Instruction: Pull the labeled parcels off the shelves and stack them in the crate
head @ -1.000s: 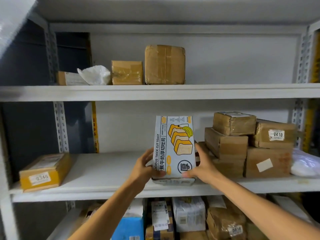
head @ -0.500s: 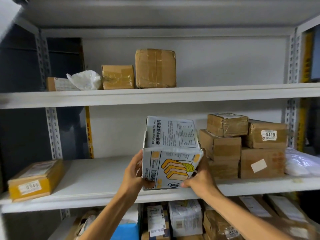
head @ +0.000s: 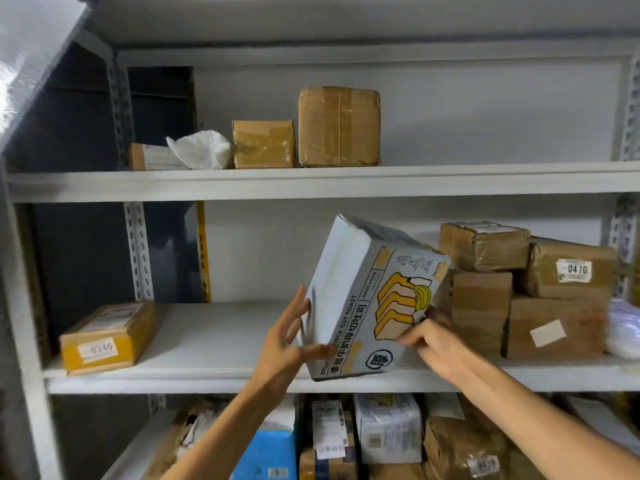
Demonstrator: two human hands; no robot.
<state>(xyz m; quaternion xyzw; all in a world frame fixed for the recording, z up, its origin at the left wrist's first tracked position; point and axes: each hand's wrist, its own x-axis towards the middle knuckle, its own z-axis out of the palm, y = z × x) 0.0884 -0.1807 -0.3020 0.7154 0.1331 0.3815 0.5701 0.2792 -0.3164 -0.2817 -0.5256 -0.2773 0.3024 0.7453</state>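
Grey metal shelving rack (head: 311, 183) fills the view, pale wall behind. Landmark is the toast box (head: 367, 299): a white carton with a bread-slice print, tilted, print side toward the camera. Middle shelf (head: 214, 341) runs under the toast box. The carton's lowest corner overlaps the shelf's front edge; cannot tell if it is resting or lifted.

Brown parcel stack (head: 481, 306) sits just right of the toast box; contact unclear. Plain brown carton (head: 554, 327) with a blank white sticker sits further right. 0410 parcel (head: 571, 268) lies on top of that carton, label facing front.

Tall taped parcel (head: 338, 128) stands on the upper shelf, above the toast box. Small taped parcel (head: 263, 144) is above and left, just beside the tall one. White bag (head: 201, 150) is further left on that upper shelf.

0346 parcel (head: 107, 337), yellow, lies well left of the toast box on the middle shelf.

Below the toast box the lower shelf is packed: blue parcel (head: 266, 455) down-left, white parcel (head: 388, 427) straight below, brown ones to the right.

Left hand (head: 294, 341) is on the toast box's left side. Its grip is spread, fingers straight along the side face, thumb at the lower front corner. Right hand (head: 436, 344) is at the lower right edge of the toast box, its grip curled round that edge, fingertips (head: 407, 338) on the printed front.
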